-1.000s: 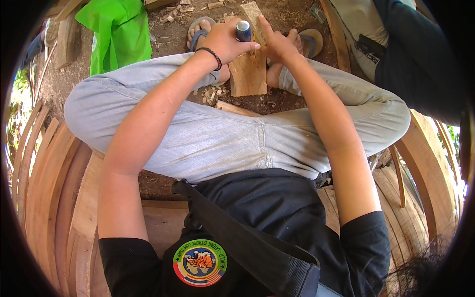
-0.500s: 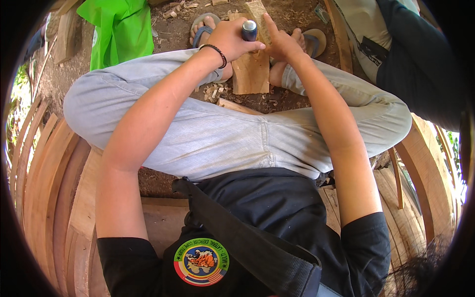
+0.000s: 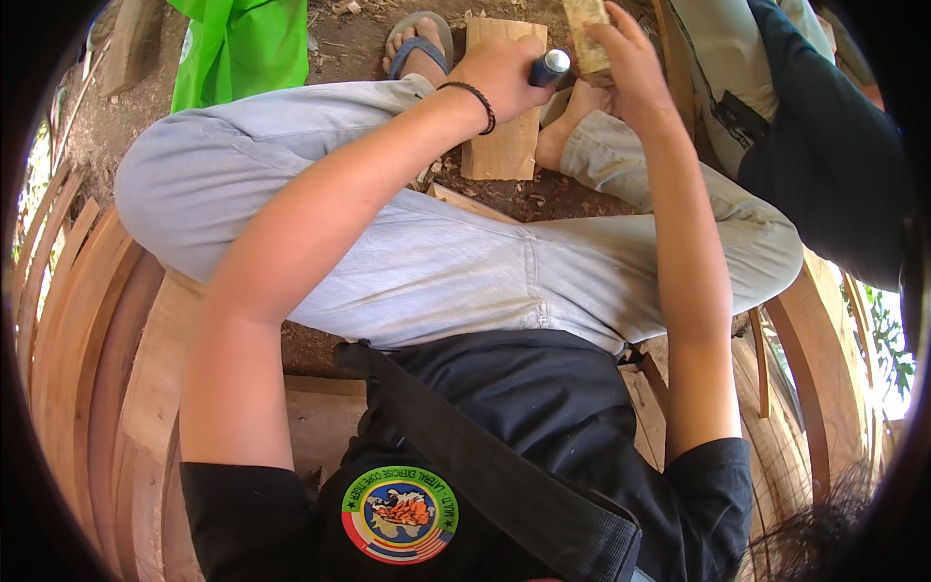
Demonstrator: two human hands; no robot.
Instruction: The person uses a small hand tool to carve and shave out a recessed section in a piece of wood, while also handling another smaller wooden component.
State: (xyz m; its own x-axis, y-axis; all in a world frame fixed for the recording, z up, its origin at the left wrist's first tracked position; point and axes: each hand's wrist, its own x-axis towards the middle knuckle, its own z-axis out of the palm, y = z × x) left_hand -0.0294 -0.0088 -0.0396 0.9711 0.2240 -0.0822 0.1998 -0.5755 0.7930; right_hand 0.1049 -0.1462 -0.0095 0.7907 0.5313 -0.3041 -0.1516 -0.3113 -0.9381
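Note:
My left hand [image 3: 497, 76], with a dark braided band at its wrist, is closed around a tool with a dark blue handle [image 3: 546, 71] and a shiny metal end cap. The tool's working end is hidden. To its right, my right hand [image 3: 632, 66] grips a pale, rough-faced wood piece [image 3: 588, 44] by its right edge, apart from the tool. Below my left hand, a flat wooden board [image 3: 501, 155] lies on the ground between my feet.
A bright green bag [image 3: 242, 48] sits at the far left. Wood chips lie scattered over the dirt ground [image 3: 339, 39]. Another person's dark-clothed leg [image 3: 824, 145] is close on the right. Long planks [image 3: 87, 320] flank me, and a sandal [image 3: 422, 48] is on my left foot.
My right hand has taken hold of the pale wood piece and moved it right, off the board. My left hand has shifted right and slightly down with the tool, whose handle now tilts.

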